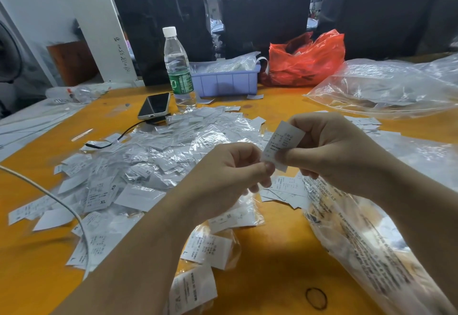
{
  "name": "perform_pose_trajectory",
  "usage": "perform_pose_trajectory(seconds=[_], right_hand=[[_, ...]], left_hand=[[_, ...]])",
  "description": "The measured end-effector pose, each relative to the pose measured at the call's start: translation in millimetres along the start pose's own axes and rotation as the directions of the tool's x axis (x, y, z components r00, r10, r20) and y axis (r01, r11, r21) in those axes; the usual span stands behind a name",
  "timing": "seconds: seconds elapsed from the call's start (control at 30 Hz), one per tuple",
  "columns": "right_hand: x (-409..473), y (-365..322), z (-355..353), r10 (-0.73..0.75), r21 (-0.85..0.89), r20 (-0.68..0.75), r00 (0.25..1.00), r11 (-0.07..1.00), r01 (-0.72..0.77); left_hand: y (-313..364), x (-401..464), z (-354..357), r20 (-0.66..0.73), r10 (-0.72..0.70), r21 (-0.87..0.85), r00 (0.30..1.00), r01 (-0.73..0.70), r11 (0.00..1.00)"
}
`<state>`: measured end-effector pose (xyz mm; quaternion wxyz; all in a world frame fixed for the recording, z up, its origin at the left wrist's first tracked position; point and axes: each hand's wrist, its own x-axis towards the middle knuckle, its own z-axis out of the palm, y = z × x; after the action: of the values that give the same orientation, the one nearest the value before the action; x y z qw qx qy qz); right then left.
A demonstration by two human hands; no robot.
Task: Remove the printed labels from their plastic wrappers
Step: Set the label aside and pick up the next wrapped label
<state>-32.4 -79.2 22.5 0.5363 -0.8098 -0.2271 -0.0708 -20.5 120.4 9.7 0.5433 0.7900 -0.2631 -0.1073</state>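
On the left of the orange counter (272, 260) we see the heap of labels (148, 161), many of them in thin clear wrappers that catch the light, with a white cable (49, 193) curving across its near edge and a phone (154, 105) and water bottle (178, 69) standing just behind it. We judge each piece to be nearly weightless, limp and crinkly, the film slick enough to slide between skin, so a flat press will not do and a fingertip pinch at an edge looks best. Moving to the middle, our left hand (228, 178) is curled, its thumb and forefinger pinching the lower corner of the label (282, 144) raised above the counter; whether film covers this one we cannot tell. Our right hand (329, 151) holds the same label, with the fingers (295, 156) curled over its right edge and the thumb at its top. We think the paper will crease or tear if pulled hard, so the two pinches should draw apart gently along its length. Below the right hand lies a small stack of bare labels (285, 188), and to the right a large printed plastic bag (366, 247) sprawls over the counter.
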Motion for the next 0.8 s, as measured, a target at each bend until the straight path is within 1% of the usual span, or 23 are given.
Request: perform_pose_trajectory(seconds=[0.13, 0.3, 0.47, 0.67, 0.8], right_hand=[[0.0, -0.1, 3.1, 0.024, 0.003, -0.043, 0.999, 1.0, -0.024], [-0.6, -1.8, 6.0, 0.069, 0.12, 0.025, 0.997, 0.99, -0.071], [-1.0, -2.9, 10.7, 0.13, 0.213, 0.019, 0.991, 0.968, -0.131], [-1.5, -4.5, 9.5, 0.14, 0.235, 0.025, 0.99, 0.962, -0.142], [-1.8, -4.1, 11.0, 0.139, 0.203, 0.035, 0.99, 0.969, -0.144]], left_hand=[[-0.8, 0.4, 0.0, -0.016, -0.006, 0.047, 1.0, 0.007, 0.999], [-1.1, 0.8, -2.8, 0.001, -0.015, -0.02, 1.0, 0.015, 1.0], [-1.3, 1.3, -3.3, 0.001, -0.028, -0.033, 1.0, 0.028, 0.999], [0.6, 1.9, -2.5, -0.008, -0.044, -0.068, 0.999, 0.043, 0.997], [-0.6, 2.6, -1.5, -0.038, -0.064, -0.092, 0.997, 0.061, 0.994]])
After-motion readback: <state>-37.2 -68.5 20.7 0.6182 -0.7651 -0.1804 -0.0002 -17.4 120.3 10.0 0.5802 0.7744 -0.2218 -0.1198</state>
